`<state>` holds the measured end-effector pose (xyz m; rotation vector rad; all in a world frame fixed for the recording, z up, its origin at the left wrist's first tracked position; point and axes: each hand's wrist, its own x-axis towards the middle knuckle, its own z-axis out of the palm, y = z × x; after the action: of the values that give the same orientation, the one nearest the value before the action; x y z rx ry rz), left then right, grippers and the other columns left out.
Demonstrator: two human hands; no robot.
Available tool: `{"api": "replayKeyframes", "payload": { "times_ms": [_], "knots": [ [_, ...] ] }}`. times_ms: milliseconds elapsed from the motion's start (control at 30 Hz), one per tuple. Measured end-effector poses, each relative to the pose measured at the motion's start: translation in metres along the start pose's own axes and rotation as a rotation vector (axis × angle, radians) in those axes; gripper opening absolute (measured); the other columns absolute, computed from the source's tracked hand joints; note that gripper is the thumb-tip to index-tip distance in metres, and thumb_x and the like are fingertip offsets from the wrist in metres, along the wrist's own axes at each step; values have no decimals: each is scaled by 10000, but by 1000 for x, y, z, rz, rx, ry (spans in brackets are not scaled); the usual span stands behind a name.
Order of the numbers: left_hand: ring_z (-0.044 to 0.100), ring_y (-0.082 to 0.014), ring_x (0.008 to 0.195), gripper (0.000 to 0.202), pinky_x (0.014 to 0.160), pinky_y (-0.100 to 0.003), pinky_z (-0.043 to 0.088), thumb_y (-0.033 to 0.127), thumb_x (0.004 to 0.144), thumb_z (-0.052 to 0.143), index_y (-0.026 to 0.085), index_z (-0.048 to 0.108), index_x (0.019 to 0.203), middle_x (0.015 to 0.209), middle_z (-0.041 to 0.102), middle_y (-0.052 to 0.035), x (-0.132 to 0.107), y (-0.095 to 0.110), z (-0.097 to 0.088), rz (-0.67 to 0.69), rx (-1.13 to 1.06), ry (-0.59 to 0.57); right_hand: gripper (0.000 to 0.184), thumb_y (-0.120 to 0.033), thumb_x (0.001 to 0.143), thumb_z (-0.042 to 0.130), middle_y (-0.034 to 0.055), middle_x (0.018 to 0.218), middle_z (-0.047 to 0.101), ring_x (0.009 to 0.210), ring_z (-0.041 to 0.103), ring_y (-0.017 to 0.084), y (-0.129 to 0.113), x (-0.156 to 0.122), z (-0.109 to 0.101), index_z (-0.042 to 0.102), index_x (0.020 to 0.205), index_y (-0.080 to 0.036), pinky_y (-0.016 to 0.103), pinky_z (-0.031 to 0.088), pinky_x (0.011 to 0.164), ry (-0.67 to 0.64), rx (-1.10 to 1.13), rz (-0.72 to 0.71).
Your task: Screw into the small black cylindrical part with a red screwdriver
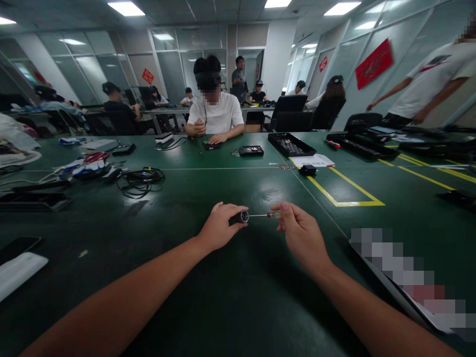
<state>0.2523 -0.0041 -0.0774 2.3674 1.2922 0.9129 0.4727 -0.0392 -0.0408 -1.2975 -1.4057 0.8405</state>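
My left hand [222, 225] is closed around a short black cylinder [236, 218] with a round, light-rimmed end turned to the right. Between the fingers of my right hand [299, 225] is a screwdriver [274, 214] with a clear and red handle. Its thin metal shaft points left, and the tip meets the cylinder's round end; whether it sits inside cannot be made out. Both hands are above the green table [238, 307], near the middle of the view.
Coiled black cables [143, 179] lie to the left. A small black block [308, 170] stands near yellow tape [357, 203]. Further back is a black tray of parts [291, 145]. A blurred-out sheet [405, 282] lies at right. A person [215, 111] sits across the table.
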Motion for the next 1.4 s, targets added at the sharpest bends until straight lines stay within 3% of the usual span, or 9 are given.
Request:
{"api": "replayKeyframes", "payload": {
  "times_ms": [133, 200, 433, 633, 833, 1033, 1133, 1233, 1400],
  "knots": [
    [643, -252, 1182, 393, 1164, -578, 320, 267, 896, 740, 267, 659, 1280, 1247, 725, -54, 1, 2, -1, -17, -16, 16, 377, -519, 939, 538, 43, 862, 672, 721, 605, 196, 4, 1, 1, 638, 1124, -206, 347, 491, 664, 21, 37, -45],
    [643, -251, 1184, 384, 1164, -575, 319, 270, 893, 743, 264, 664, 1269, 1252, 724, -55, 1, 3, -1, -28, -23, 22, 344, -492, 923, 562, 54, 922, 688, 771, 622, 201, 5, 1, 2, 621, 1110, -209, 355, 508, 711, 18, 77, -48],
    [641, -248, 1199, 391, 1190, -574, 274, 259, 885, 750, 282, 668, 1267, 1245, 728, -40, 0, 2, -1, -26, -11, -3, 463, -598, 964, 453, 3, 662, 576, 591, 547, 179, -3, 0, -1, 692, 954, -202, 331, 451, 575, -12, -26, 8],
    [642, -254, 1187, 373, 1171, -585, 298, 265, 896, 737, 268, 667, 1262, 1254, 724, -56, 1, 3, -3, -29, -32, 12, 318, -465, 909, 564, 39, 872, 672, 751, 622, 196, -1, 0, 1, 636, 1081, -208, 345, 510, 703, 13, 60, -45],
    [644, -252, 1181, 373, 1179, -588, 279, 259, 893, 739, 276, 670, 1259, 1235, 729, -47, 1, 2, -1, -18, -16, -2, 440, -587, 970, 463, 7, 686, 589, 616, 551, 183, -1, 0, 0, 695, 956, -213, 334, 449, 591, -13, 4, -7],
    [642, -252, 1177, 370, 1164, -577, 316, 270, 903, 726, 268, 670, 1269, 1239, 724, -59, 1, 3, -3, -35, -33, 21, 320, -478, 915, 577, 48, 896, 695, 760, 626, 206, 1, 1, 2, 641, 1091, -219, 356, 507, 708, 6, 53, -52],
    [639, -250, 1191, 377, 1171, -579, 299, 264, 900, 730, 273, 667, 1272, 1249, 723, -52, 1, 3, -3, -28, -27, 8, 303, -498, 912, 581, 25, 815, 659, 730, 612, 198, 0, 0, 3, 642, 1019, -222, 340, 499, 682, 9, 88, -45],
    [637, -246, 1199, 376, 1183, -578, 278, 260, 897, 735, 274, 669, 1266, 1248, 725, -46, 1, 3, -2, -17, -18, -7, 404, -575, 957, 496, 9, 705, 609, 624, 565, 181, -2, -1, 1, 680, 950, -215, 321, 449, 584, -18, 20, -24],
    [639, -247, 1186, 378, 1167, -572, 306, 245, 898, 730, 268, 663, 1270, 1252, 724, -52, 1, 4, -2, -31, -31, -4, 352, -530, 910, 596, 41, 853, 688, 735, 630, 202, -1, -1, 2, 649, 1061, -217, 344, 511, 671, 8, 73, -55]
  ]
}}
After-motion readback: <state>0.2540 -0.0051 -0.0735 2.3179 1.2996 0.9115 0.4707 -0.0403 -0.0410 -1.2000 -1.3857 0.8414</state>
